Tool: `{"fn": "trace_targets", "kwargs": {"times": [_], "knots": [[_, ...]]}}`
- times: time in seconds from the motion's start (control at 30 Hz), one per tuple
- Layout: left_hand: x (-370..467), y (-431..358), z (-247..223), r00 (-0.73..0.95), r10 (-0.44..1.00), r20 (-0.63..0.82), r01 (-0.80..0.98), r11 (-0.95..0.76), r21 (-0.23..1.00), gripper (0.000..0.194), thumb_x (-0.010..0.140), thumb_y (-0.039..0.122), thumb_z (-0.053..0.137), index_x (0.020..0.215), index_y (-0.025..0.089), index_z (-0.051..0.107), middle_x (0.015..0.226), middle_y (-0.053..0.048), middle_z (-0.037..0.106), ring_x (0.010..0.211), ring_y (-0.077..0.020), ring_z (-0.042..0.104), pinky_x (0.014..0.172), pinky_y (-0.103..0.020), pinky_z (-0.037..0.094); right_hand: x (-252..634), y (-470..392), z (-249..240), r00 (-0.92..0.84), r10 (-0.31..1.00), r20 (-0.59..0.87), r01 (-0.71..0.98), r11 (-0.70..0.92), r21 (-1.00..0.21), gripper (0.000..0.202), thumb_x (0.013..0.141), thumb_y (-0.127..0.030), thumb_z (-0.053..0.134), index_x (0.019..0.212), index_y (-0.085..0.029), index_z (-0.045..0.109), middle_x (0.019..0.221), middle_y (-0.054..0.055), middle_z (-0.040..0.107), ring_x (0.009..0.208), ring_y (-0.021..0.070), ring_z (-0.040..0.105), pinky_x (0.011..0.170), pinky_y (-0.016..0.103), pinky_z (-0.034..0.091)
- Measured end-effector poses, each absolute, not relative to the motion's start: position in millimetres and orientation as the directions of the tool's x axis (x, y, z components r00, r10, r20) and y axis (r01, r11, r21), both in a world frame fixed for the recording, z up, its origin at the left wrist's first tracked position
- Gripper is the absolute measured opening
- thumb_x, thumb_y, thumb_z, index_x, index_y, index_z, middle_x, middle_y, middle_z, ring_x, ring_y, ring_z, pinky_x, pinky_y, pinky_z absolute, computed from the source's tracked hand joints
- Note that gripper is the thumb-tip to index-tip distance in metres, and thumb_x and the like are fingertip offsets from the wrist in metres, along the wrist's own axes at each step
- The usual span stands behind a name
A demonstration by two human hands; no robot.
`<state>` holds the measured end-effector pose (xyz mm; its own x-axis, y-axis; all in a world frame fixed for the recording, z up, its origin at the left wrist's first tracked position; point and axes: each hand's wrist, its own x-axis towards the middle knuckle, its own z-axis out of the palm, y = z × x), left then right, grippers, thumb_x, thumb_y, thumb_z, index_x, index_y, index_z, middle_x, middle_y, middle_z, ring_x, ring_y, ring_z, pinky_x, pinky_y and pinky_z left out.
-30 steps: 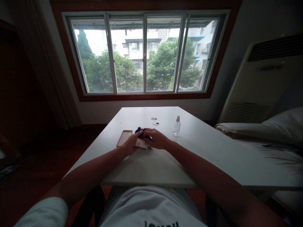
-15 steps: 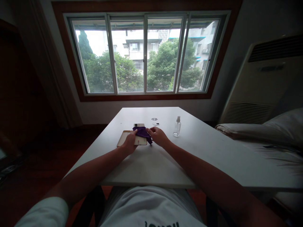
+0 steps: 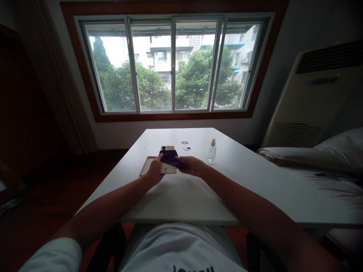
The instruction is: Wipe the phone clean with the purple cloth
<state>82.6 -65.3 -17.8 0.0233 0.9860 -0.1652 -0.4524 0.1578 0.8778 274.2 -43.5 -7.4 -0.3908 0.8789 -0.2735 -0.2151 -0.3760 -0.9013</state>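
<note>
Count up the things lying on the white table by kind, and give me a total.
Purple cloth: 1
Phone: 1
Tan phone case: 1
Clear spray bottle: 1
Small round items: 2
Total: 6

The purple cloth [image 3: 171,157] is hiding most of the phone [image 3: 167,148] beside the right hand [image 3: 192,166]. The two small round things [image 3: 185,145] beyond it are looking too tiny to tell.
</note>
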Motion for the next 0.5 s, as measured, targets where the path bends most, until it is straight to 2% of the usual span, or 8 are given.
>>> {"fn": "trace_targets", "kwargs": {"times": [0.07,0.13,0.23,0.3,0.37,0.4,0.43,0.5], "knots": [[81.9,-63.5,-21.1,0.040,0.984,-0.171,-0.426,0.172,0.888,0.035,0.095,0.045,0.059,0.113,0.016,0.062,0.090,-0.010,0.074,0.071,-0.0224,0.070,0.064,-0.031,0.056,275.4,-38.3,-10.1,-0.306,0.927,-0.216,-0.182,-0.280,-0.942,0.020,0.082,-0.020,0.075,0.098,-0.010,0.068,0.084,0.007,0.071,0.060,0.0084,0.060,0.050,0.015,0.049],[82.0,-63.4,-23.6,0.078,0.979,-0.186,-0.397,0.202,0.895,0.036,0.095,0.043,0.059,0.116,0.014,0.062,0.093,-0.013,0.074,0.072,-0.0241,0.072,0.064,-0.033,0.056,277.5,-33.6,-13.1,-0.194,0.972,-0.133,-0.083,-0.151,-0.985,0.028,0.079,-0.019,0.077,0.104,-0.011,0.068,0.083,0.006,0.070,0.057,0.0083,0.057,0.044,0.016,0.042],[83.6,-66.3,-24.5,0.153,0.969,-0.196,-0.344,0.238,0.908,0.037,0.096,0.039,0.056,0.120,0.011,0.061,0.095,-0.017,0.075,0.072,-0.0270,0.073,0.062,-0.035,0.057,280.5,-32.4,-14.8,0.005,0.999,0.040,0.161,0.038,-0.986,0.049,0.074,-0.020,0.079,0.119,-0.013,0.063,0.090,0.008,0.071,0.065,0.0135,0.062,0.051,0.021,0.047],[84.9,-68.9,-23.4,0.203,0.961,-0.189,-0.304,0.245,0.920,0.039,0.097,0.039,0.054,0.123,0.010,0.060,0.096,-0.019,0.075,0.073,-0.0288,0.074,0.060,-0.036,0.058,279.7,-37.7,-12.7,0.068,0.965,0.253,0.362,0.212,-0.908,0.054,0.074,-0.021,0.078,0.125,-0.013,0.060,0.095,0.009,0.070,0.074,0.0166,0.065,0.062,0.025,0.053],[85.9,-71.3,-21.9,0.251,0.952,-0.176,-0.283,0.246,0.927,0.041,0.096,0.039,0.053,0.125,0.010,0.060,0.097,-0.020,0.075,0.075,-0.0303,0.075,0.059,-0.037,0.058,275.1,-48.1,-8.4,0.013,0.886,0.463,0.504,0.394,-0.769,0.053,0.077,-0.024,0.075,0.127,-0.016,0.060,0.098,0.008,0.070,0.081,0.0176,0.065,0.072,0.029,0.055],[86.3,-72.3,-21.4,0.272,0.949,-0.162,-0.283,0.240,0.929,0.042,0.096,0.039,0.053,0.125,0.010,0.060,0.097,-0.020,0.075,0.075,-0.0307,0.075,0.058,-0.037,0.058,271.4,-54.6,-5.9,-0.045,0.851,0.524,0.526,0.466,-0.712,0.052,0.079,-0.027,0.074,0.129,-0.018,0.060,0.101,0.007,0.071,0.082,0.0175,0.065,0.075,0.030,0.055],[86.7,-73.0,-21.1,0.289,0.947,-0.140,-0.290,0.226,0.930,0.040,0.095,0.039,0.054,0.124,0.011,0.061,0.097,-0.019,0.076,0.076,-0.0305,0.075,0.059,-0.037,0.058,266.9,-61.3,-3.4,-0.114,0.828,0.549,0.506,0.524,-0.685,0.052,0.082,-0.031,0.073,0.131,-0.020,0.059,0.105,0.007,0.071,0.081,0.0169,0.065,0.074,0.030,0.056],[87.3,-73.6,-21.3,0.307,0.948,-0.081,-0.312,0.181,0.933,0.035,0.093,0.036,0.057,0.117,0.011,0.065,0.094,-0.017,0.076,0.072,-0.0284,0.074,0.058,-0.035,0.058,257.2,-73.1,0.1,-0.252,0.807,0.534,0.382,0.589,-0.712,0.051,0.088,-0.040,0.067,0.135,-0.023,0.056,0.113,0.008,0.071,0.075,0.0148,0.065,0.066,0.027,0.056]]}}
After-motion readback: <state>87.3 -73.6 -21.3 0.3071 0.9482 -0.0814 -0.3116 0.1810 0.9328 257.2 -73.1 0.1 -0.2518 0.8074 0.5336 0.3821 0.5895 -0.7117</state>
